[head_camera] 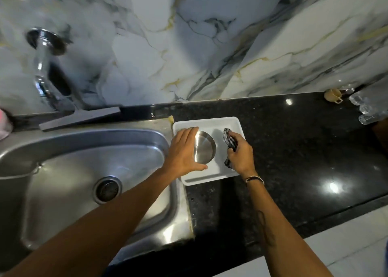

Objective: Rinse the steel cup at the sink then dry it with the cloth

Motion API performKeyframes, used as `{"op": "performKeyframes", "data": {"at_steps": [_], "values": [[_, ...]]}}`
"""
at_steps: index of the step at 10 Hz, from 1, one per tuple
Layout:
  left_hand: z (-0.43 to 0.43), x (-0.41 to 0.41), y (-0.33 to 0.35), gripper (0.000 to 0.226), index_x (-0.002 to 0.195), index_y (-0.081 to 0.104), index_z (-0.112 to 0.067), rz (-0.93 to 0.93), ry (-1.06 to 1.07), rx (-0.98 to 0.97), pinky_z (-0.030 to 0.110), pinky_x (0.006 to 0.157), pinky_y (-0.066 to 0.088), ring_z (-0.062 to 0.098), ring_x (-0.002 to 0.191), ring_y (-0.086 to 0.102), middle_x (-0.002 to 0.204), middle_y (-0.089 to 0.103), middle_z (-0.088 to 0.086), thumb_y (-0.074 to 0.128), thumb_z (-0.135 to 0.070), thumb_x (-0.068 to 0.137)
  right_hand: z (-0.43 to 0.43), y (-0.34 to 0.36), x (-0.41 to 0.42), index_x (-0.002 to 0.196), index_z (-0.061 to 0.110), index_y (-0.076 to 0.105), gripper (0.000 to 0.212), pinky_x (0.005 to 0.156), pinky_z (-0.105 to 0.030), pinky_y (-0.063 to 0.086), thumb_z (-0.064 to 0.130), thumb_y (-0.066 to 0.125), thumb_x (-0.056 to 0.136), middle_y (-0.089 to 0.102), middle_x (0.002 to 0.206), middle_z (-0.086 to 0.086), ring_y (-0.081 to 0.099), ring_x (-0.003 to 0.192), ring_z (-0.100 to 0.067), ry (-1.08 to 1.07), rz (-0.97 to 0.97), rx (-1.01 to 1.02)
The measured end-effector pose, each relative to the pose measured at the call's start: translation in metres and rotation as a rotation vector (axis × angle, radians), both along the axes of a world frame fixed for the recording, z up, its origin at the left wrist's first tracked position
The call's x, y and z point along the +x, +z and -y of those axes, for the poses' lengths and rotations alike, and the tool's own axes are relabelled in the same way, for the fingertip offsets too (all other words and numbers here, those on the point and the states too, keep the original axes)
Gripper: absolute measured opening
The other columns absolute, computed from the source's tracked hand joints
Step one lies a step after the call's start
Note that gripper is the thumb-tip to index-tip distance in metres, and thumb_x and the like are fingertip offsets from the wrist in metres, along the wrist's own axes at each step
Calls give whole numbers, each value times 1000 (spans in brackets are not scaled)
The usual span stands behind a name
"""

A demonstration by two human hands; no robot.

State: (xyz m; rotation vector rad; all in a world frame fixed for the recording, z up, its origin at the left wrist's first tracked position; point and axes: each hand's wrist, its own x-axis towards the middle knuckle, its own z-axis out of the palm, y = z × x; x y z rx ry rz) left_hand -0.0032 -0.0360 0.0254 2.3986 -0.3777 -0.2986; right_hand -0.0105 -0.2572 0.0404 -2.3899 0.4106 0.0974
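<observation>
The steel cup (204, 147) stands in a white tray (210, 123) on the black counter, just right of the sink (84, 171). My left hand (183, 150) wraps around the cup's left side, fingers over its far rim and thumb at its near side. My right hand (240, 153) is closed on a dark checked cloth (229, 139), bunched over the tray's right half, a little apart from the cup. The cup's outer wall is mostly hidden by my left hand.
A chrome tap (45, 66) juts from the marble wall above the sink's left. A grey squeegee (79, 118) lies on the ledge behind the sink. A beige cup (333, 95) and clear glassware (369, 111) sit at the counter's far right.
</observation>
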Motion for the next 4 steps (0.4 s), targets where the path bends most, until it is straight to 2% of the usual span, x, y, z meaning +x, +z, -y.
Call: {"op": "performKeyframes", "data": {"at_steps": [1, 2, 3, 4], "values": [[27, 22, -30, 133, 170, 27, -7, -2, -70, 151, 45, 134, 22, 35, 161, 32, 175, 34, 14, 98, -59, 69, 18, -36, 19, 164, 3, 37, 70, 133, -45, 31, 2, 61, 98, 43, 168, -21, 43, 155, -39, 339, -142, -239], [30, 24, -48, 132, 168, 28, -3, 19, -120, 254, 45, 133, 22, 37, 160, 34, 174, 36, 18, 96, -61, 71, 17, -56, 21, 169, 2, 19, 72, 137, -42, 15, 15, 53, 108, 20, 178, -22, 20, 166, -39, 501, -291, -348], [31, 23, -63, 136, 168, 27, 2, 40, -157, 333, 45, 134, 21, 40, 160, 35, 173, 36, 23, 96, -64, 70, 17, -69, 17, 171, 2, 6, 69, 138, -39, 5, 19, 43, 114, 1, 181, -18, 0, 170, -35, 496, -348, -372], [30, 21, -58, 145, 171, 16, 2, 15, -150, 362, 46, 137, 12, 41, 168, 20, 180, 20, 25, 91, -70, 72, 14, -58, 15, 170, 2, 6, 70, 138, -38, 4, 19, 44, 113, -1, 181, -18, 0, 170, -33, 428, -278, -355]]}}
